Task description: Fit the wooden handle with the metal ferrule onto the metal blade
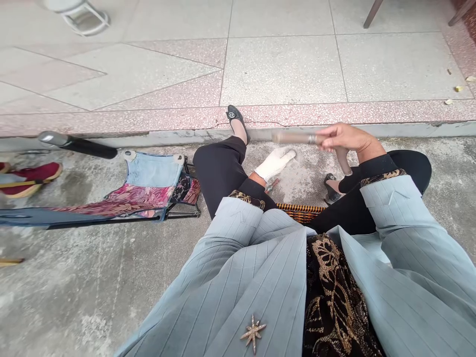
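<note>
My right hand (340,138) is closed around a brown tool with a thick rod-like end (293,138), bound with silvery wire beside my fingers. A curved greyish-brown part (342,161) hangs below that hand; the tool's exact kind is unclear. Lower and to the left, my left hand (275,162) wears a white knitted glove. Its fingers are pressed together near the thumb, and whatever they may pinch is too small to make out. Under the gloved wrist lies a small reddish-green object (273,186) on the concrete.
A woven black-and-orange basketwork piece (301,212) shows between my legs. On the left stands a low folding chair (148,171) with denim and floral cloth, with a black cylindrical object (80,144) behind it. Red shoes (33,178) lie farther left. A tiled step (282,69) runs ahead.
</note>
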A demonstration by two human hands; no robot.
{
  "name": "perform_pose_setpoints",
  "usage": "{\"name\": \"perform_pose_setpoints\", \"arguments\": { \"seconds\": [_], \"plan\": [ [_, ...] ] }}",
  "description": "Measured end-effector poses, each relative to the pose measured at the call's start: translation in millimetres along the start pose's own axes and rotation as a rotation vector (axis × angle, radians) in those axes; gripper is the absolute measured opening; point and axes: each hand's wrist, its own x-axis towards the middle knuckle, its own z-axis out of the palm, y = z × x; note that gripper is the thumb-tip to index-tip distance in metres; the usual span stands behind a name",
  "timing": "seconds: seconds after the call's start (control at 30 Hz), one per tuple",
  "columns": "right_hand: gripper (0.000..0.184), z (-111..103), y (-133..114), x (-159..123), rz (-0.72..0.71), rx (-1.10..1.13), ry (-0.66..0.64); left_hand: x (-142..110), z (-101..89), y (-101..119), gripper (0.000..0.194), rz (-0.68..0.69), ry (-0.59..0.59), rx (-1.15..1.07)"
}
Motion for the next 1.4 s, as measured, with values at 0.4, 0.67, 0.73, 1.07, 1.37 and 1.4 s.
{"name": "perform_pose_setpoints", "arguments": {
  "seconds": [0.4,0.67,0.73,1.07,1.37,1.4],
  "plan": [
    [0.036,-7.7,44.5,30.0,0.332,-0.558,0.600,-5.0,1.1,12.3,0.036,0.095,-0.131,-0.054],
    [0.032,5.1,35.6,28.1,0.575,-0.791,0.040,-6.3,-5.5,10.4,0.032,0.050,0.002,0.046],
    [0.031,6.9,36.7,25.2,0.600,-0.637,-0.193,-6.4,-7.5,10.4,0.031,0.018,0.046,0.073],
    [0.054,8.4,10.5,9.6,0.121,-0.006,-0.329,2.8,-3.9,-3.5,0.036,-0.083,0.138,-0.117],
    [0.041,-0.3,33.9,30.5,-0.033,0.310,0.657,-2.4,1.5,3.8,0.038,0.048,-0.021,-0.179],
    [0.040,-0.3,36.5,32.0,-0.009,0.299,0.675,-2.4,1.2,2.9,0.038,0.067,-0.021,-0.142]
  ]
}}
